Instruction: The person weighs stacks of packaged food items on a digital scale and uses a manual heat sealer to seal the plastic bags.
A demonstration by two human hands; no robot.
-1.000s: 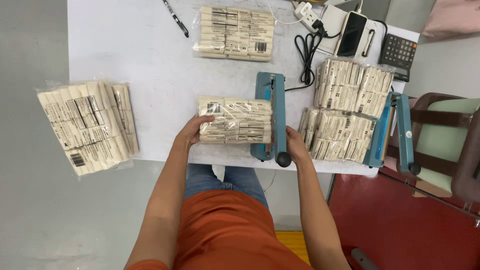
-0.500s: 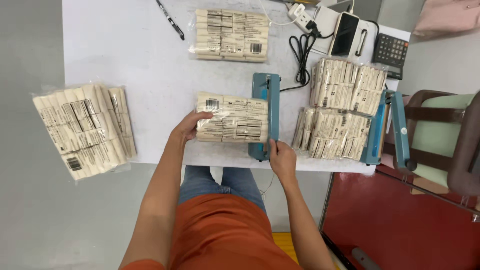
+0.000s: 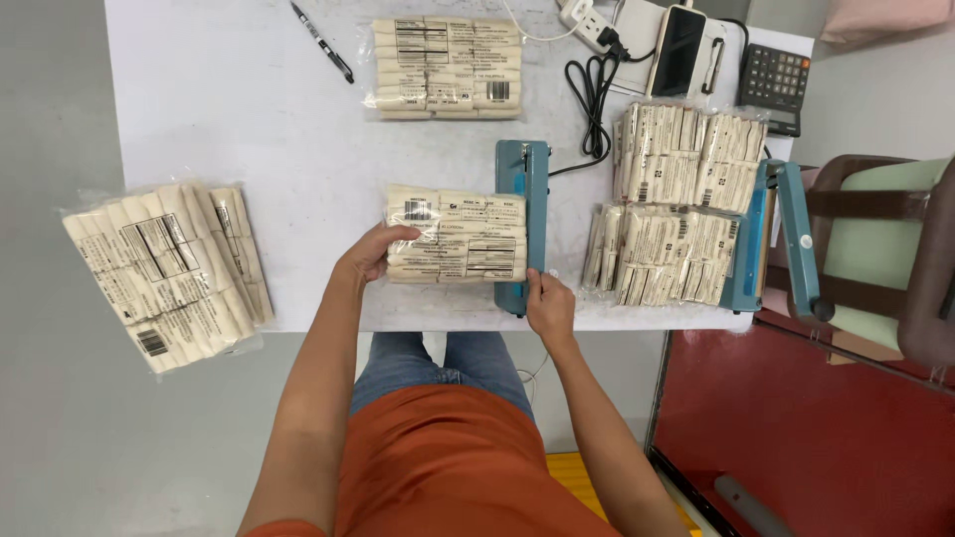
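We list from the sealer (image 3: 521, 221), the teal bar at the table (image 3: 249, 119) front. Far left of it, a bagged bundle (image 3: 169, 270) overhangs the table edge. Just left of it lies the pack (image 3: 458, 237), its right end under the bar, likely so that edge can be closed. Our left hand (image 3: 370, 255) cups the pack's left end, fingers curled, steadying it. Our right hand (image 3: 548, 304) grips the sealer's near end, fingers closed. Right of it, loose stacks (image 3: 676, 204) wait.
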